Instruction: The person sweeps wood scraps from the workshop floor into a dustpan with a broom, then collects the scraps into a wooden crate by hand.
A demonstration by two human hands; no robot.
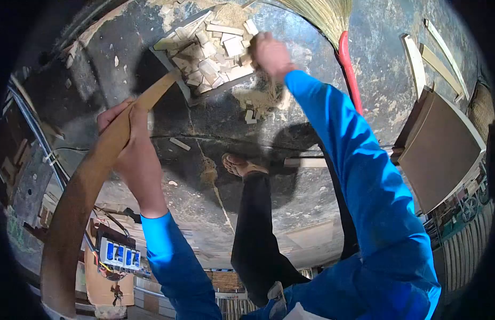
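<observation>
My left hand is wrapped round a long wooden handle that runs from the lower left up to a dark dustpan. Heaped on the pan are many pale wood offcuts and some sawdust. At the right edge of this heap is my right hand, its fingers curled down; whatever they hold, if anything, is hidden. Below that hand, sawdust and a few small wood chips lie on the dark floor.
A straw broom with a red handle lies right of my right hand. Wood strips and a brown panel are at the right. Blue switch boxes sit lower left. My bare foot is mid-floor.
</observation>
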